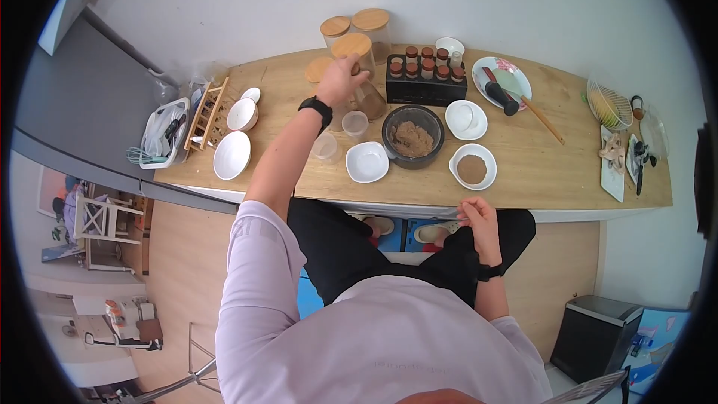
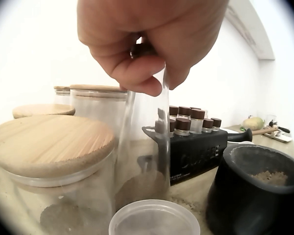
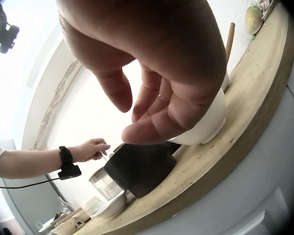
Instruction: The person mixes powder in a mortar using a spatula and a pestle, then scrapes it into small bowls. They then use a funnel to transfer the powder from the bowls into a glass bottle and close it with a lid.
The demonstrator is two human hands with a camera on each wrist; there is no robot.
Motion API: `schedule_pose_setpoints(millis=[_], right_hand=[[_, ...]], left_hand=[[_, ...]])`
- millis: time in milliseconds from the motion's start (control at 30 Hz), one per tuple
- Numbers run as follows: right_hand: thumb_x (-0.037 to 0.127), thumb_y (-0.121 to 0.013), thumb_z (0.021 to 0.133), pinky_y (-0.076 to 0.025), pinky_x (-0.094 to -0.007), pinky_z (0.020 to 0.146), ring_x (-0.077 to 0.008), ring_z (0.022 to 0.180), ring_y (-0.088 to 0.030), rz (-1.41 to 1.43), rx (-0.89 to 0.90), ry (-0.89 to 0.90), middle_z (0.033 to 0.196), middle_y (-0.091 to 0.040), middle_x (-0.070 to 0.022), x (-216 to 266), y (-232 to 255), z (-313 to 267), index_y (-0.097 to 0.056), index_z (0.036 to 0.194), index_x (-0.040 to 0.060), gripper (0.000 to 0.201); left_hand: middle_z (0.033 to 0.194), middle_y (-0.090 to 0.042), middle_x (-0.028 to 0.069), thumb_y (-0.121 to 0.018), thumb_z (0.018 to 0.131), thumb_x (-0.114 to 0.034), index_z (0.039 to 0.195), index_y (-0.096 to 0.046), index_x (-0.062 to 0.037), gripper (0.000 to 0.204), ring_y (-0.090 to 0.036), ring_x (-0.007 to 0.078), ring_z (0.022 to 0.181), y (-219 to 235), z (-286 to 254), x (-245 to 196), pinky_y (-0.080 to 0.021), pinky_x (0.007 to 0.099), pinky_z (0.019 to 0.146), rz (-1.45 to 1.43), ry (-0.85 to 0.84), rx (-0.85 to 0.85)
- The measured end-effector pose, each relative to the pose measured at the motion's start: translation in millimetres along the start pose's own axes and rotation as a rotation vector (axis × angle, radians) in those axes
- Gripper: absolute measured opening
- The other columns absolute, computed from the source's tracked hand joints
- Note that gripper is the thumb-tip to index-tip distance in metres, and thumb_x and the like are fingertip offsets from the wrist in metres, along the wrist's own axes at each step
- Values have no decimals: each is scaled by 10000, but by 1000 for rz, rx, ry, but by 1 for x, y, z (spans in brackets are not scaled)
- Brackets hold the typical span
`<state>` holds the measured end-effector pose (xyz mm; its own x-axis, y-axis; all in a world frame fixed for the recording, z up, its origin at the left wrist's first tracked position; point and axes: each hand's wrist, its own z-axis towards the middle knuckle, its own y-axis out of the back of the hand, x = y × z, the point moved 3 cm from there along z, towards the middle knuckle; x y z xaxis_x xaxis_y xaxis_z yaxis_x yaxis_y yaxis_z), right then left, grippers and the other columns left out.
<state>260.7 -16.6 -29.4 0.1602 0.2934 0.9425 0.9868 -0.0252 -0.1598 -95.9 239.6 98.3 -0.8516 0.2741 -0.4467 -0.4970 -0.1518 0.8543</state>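
My left hand (image 1: 345, 84) pinches the top of a tapered glass bottle (image 2: 143, 147) that holds brown powder at its base. Thumb and fingers meet at its neck, hiding the opening. The bottle leans in the head view among wooden-lidded glass jars (image 2: 54, 147). My right hand (image 1: 481, 224) hangs off the counter's front edge, fingers loosely curled with nothing in them. Between the hands stands a black mortar (image 1: 389, 135) with brown ground material in it. A white bowl (image 1: 491, 177) of brown powder sits nearest the right hand. Clear plastic cups (image 1: 355, 124) stand below the left hand.
A black rack (image 1: 426, 91) of brown-capped vials stands behind the mortar. White dishes (image 1: 367, 161) are around it. Bowls (image 1: 232, 154) and a wooden rack (image 1: 207, 116) are at the left. A floral plate (image 1: 522, 78) with black-headed utensils lies right of the vials.
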Motion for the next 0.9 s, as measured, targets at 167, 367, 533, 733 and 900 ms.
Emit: schedule_pose_setpoints(millis=[167,367,533,733,900], right_hand=[[135,-601,976,-509,-230,664,-94,770,-626,-24,-1,19,885,-671,-32,6,-4,-1,-655,1022,29,127],[110,-625,964,-502,-224,681,-84,779,-615,22,51,250,883,-655,-19,41,-37,13,-655,1034,18,120],[139,-613,975,-563,-332,858,-193,1132,-593,164,154,405,1260,-573,-108,83,-91,32,-513,1335,27,389],[257,-569,994,-557,-484,932,-310,1279,-516,834,476,67,1451,-418,-133,84,-125,37,-244,1530,181,631],[211,-583,964,-592,-406,790,-254,1196,-559,483,242,198,1374,-467,-117,97,-115,17,-355,1428,178,518]], left_hand=[[840,-603,179,-742,851,-252,916,-586,-6,298,-583,367,780,38,-12,-7,-471,442,700,-81,-56,-195],[778,-613,76,-713,899,-166,953,-616,-27,178,-544,182,617,102,-52,-37,-435,316,561,-269,-221,-472],[711,-562,-61,-634,963,-82,963,-632,-49,33,-445,-10,527,108,-93,-62,-327,168,451,-773,-34,-417],[737,-570,-33,-614,969,-79,995,-602,-59,34,-457,16,522,73,-118,-99,-358,180,459,-862,-69,-249],[910,-657,39,-584,997,-135,1066,-567,-91,83,-496,22,549,18,-146,-82,-395,163,485,-1222,165,-266]])
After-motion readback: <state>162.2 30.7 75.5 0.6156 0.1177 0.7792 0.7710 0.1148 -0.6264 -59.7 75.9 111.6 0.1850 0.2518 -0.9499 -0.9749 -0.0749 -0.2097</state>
